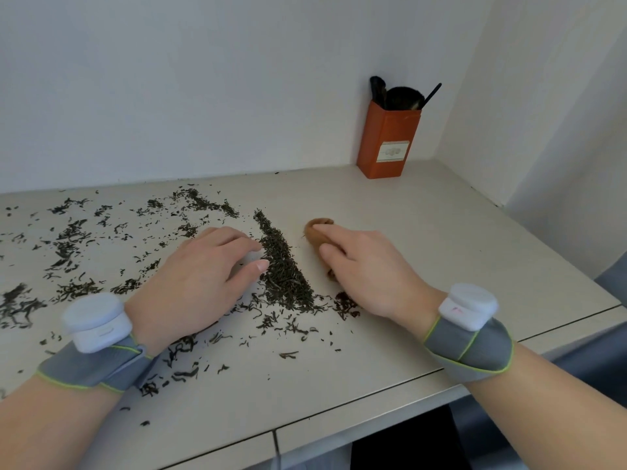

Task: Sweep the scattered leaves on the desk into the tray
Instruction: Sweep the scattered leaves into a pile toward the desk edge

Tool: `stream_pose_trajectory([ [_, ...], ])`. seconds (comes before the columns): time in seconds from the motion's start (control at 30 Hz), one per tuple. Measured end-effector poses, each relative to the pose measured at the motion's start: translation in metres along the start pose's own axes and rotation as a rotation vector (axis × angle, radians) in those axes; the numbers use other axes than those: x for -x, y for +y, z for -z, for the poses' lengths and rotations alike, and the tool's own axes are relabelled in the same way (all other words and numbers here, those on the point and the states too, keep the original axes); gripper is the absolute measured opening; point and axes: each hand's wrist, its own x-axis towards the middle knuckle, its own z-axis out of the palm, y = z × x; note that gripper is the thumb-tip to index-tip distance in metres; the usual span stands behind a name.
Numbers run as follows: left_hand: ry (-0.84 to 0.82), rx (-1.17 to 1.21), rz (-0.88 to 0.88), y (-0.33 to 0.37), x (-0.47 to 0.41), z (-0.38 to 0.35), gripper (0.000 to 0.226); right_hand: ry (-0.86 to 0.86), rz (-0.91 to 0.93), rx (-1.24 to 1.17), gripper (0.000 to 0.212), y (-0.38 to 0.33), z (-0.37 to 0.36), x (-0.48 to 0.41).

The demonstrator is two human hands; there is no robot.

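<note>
Bracketing a ridge of dark dried leaves [285,269]: both hands.
Left hand [200,276] pinches small white object [249,257]; right hand [369,269] grips brown rounded tool [317,228].

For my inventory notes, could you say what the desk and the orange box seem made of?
The desk: likely laminate or painted board, matte beige, smooth with thin seams. The orange box: probably tin or card, satin finish, crisp edges, paper label.
</note>
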Motion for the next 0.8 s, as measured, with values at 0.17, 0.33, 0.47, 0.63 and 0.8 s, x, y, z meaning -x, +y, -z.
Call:
stream_pose_trajectory([
  [0.17,-0.002,0.002,0.004,0.0,-0.001,0.0,0.064,0.08,-0.155,0.023,0.038,0.043,0.028,0.019],
  [0.33,0.006,0.004,0.003,0.002,-0.001,0.001,0.058,0.069,-0.227,0.167,0.033,0.069,0.031,0.047],
  [0.47,-0.004,0.004,0.004,0.003,-0.002,0.001,0.066,0.058,-0.132,0.225,0.03,0.048,0.016,0.051],
  [0.63,0.016,0.017,0.01,0.0,-0.001,0.001,0.066,0.014,0.029,0.193,0.019,0.002,-0.009,0.039],
  [0.8,0.022,0.026,0.012,-0.001,0.0,0.001,0.063,-0.015,0.1,0.165,0.018,-0.021,-0.022,0.029],
])
